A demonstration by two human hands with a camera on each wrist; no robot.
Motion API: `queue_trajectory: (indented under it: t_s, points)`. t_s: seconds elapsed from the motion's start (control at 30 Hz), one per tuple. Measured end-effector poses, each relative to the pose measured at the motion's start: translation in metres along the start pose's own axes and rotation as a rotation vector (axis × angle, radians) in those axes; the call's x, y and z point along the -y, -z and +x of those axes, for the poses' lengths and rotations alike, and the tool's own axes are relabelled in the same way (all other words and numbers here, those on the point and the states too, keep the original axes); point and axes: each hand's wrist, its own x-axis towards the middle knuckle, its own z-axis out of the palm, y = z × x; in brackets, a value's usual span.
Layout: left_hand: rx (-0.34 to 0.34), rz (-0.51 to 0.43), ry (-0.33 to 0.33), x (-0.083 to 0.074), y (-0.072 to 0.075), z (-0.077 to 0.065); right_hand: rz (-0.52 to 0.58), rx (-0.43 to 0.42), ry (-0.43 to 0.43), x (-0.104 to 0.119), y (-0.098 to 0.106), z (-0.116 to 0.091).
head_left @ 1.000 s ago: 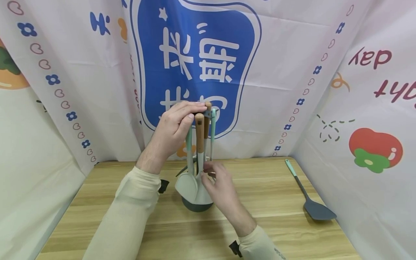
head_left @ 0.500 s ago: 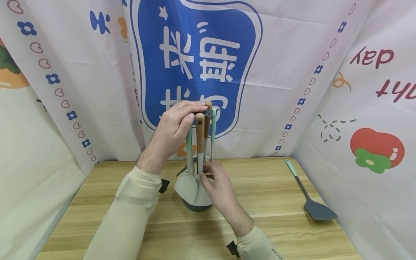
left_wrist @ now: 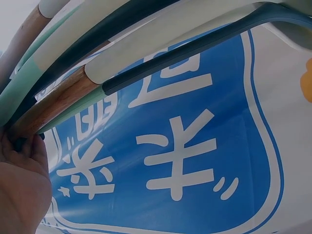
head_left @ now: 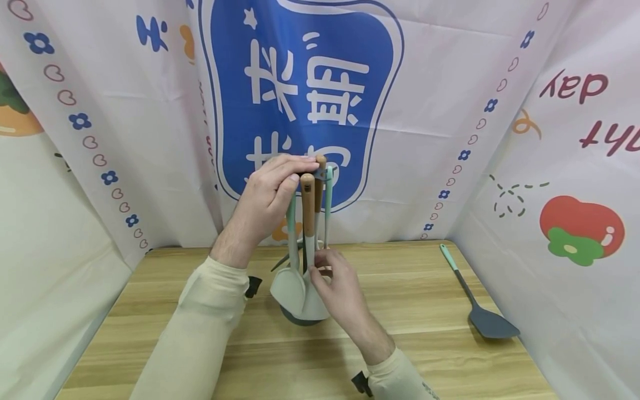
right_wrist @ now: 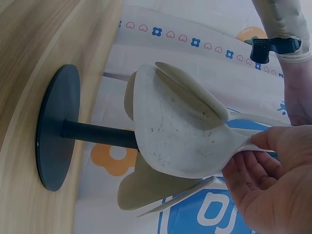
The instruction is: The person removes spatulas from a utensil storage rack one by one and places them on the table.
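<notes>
Wooden-handled turner (head_left: 309, 244) hangs upright at the near side of the utensil rack (right_wrist: 58, 129), its pale neck pinched in my right hand (head_left: 344, 286), its broad blade just below those fingers. My left hand (head_left: 270, 191) grips the rack's top, near the turner's handle end. Well right of the rack, a dark spatula (head_left: 492, 323) lies on the table (head_left: 400, 300).

Pale speckled spatula (right_wrist: 180, 131), head-down (apparently hung)
</notes>
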Motion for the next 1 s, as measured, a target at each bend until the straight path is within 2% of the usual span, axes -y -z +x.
queue_trajectory:
  t_s: [0.73, 1.0]
  points:
    - [0.002, -0.005, 0.001, -0.001, 0.0, 0.0, 0.01, -0.004, 0.026, 0.006, 0.012, -0.005]
    - [0.011, -0.012, 0.019, 0.001, -0.001, -0.001, -0.018, -0.013, 0.023, 0.006, 0.025, -0.004]
